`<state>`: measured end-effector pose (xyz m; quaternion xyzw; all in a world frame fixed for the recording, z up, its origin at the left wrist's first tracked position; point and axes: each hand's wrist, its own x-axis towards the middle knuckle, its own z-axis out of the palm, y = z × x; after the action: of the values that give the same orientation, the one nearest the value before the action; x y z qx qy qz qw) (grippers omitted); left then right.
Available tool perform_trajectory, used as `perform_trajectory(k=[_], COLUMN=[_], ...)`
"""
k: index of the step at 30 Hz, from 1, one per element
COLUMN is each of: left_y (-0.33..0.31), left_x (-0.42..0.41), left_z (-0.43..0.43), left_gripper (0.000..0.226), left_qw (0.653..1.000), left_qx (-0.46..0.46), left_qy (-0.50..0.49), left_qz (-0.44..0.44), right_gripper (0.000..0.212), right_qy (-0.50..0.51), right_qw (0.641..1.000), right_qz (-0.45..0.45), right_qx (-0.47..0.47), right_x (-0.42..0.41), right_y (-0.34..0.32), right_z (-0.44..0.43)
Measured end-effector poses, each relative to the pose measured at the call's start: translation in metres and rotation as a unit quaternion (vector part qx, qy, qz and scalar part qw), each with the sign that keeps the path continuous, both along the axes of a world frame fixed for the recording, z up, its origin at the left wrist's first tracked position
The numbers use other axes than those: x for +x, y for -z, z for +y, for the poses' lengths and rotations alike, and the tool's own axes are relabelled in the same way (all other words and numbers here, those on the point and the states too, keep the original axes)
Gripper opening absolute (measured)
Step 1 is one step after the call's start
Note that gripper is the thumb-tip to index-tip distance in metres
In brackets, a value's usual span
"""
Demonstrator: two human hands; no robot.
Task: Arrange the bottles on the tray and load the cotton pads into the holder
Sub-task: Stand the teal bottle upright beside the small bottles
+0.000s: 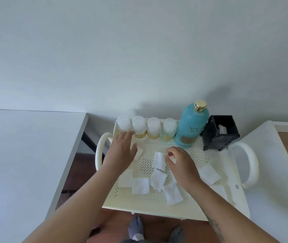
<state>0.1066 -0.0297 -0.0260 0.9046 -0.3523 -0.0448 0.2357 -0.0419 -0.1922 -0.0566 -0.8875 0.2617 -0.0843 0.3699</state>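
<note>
Several small clear bottles with white caps stand in a row along the far edge of the cream perforated tray. A tall teal bottle with a gold cap stands to their right. Beside it is the black holder, with a white pad showing inside. Several white square cotton pads lie loose on the tray. My left hand is spread flat at the leftmost bottle, over one pad. My right hand pinches the edge of a pad in the tray's middle.
The tray tops a cart with looped handles on both sides. A white table is to the left and another white surface to the right. A white wall is behind. My feet in grey socks are on the wooden floor below.
</note>
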Motion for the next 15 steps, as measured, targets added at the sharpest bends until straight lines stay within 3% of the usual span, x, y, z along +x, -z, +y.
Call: perform_trajectory(k=[6,15], left_y=[0.027,0.05], left_x=[-0.016,-0.017], left_z=[0.01,0.011], left_gripper=[0.026,0.023], left_qw=[0.987,0.967], left_qx=[0.079,0.157], left_qy=[-0.109,-0.12], left_qz=[0.092,0.159], right_gripper=[0.027,0.034], right_qy=[-0.062,-0.09], right_qw=[0.997,0.982], right_qz=[0.037,0.12], right_qx=[-0.031,-0.115], right_x=[0.039,0.086], right_y=[0.012,0.037], right_z=[0.015,0.035])
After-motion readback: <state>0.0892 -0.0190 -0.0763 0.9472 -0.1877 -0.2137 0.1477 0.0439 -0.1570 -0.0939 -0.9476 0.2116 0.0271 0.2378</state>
